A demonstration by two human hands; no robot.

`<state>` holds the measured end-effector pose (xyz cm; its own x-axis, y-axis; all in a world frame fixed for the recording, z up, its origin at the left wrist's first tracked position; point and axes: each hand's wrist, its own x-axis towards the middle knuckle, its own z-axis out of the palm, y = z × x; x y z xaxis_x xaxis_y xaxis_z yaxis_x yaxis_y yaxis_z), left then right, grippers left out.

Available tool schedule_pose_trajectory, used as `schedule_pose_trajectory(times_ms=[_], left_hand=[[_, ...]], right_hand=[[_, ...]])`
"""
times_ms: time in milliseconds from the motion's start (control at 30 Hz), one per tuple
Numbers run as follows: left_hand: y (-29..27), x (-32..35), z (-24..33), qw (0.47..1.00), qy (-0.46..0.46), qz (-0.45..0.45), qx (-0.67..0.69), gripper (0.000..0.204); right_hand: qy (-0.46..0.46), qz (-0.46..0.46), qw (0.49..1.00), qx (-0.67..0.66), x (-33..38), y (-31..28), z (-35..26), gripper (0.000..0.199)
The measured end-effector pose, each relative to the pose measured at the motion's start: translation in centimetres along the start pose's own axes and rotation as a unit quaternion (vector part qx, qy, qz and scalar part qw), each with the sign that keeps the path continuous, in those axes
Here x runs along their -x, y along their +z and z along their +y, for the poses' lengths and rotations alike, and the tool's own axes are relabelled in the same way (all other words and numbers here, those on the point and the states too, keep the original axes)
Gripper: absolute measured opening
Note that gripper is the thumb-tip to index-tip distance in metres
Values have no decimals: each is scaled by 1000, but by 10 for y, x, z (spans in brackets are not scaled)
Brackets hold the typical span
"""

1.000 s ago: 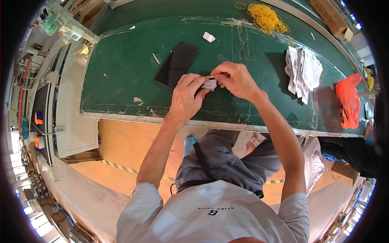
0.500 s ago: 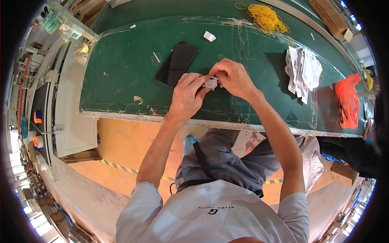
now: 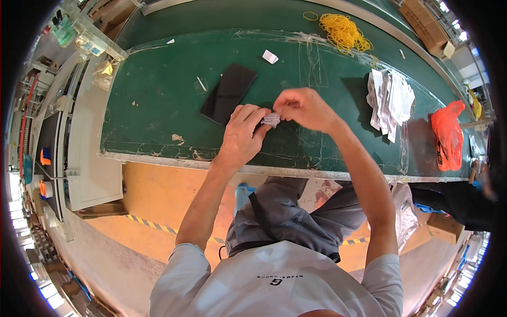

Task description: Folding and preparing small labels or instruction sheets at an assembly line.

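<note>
Clock hours run from the wad (image 3: 271,121), twelve at the top; one wad, its strips too tightly packed to count; two hands, the left hand (image 3: 242,132) and the right hand (image 3: 306,110); one black slab (image 3: 229,94) at ten; one white block (image 3: 270,56) at twelve; one heap of yellow bands (image 3: 343,34) at one, too tangled to count; one loose band (image 3: 304,16) at the heap's ten; one pile of papers (image 3: 391,103) at three, sheets overlapping beyond counting; one red bag (image 3: 448,134), farther out at three.
</note>
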<state>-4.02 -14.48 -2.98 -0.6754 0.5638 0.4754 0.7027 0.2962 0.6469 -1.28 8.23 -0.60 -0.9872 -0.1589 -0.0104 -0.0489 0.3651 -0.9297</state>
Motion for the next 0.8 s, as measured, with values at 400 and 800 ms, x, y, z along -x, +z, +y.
schedule_pose_trajectory(times_ms=[400,800], left_hand=[[1,-2,1,1000,2,-3,4,37],[-2,-2,3,1000,-8,-5,0,36]], right_hand=[[68,237,905,346,-116,-28,19,27],[-35,174,980,88,-19,-10,1,16]])
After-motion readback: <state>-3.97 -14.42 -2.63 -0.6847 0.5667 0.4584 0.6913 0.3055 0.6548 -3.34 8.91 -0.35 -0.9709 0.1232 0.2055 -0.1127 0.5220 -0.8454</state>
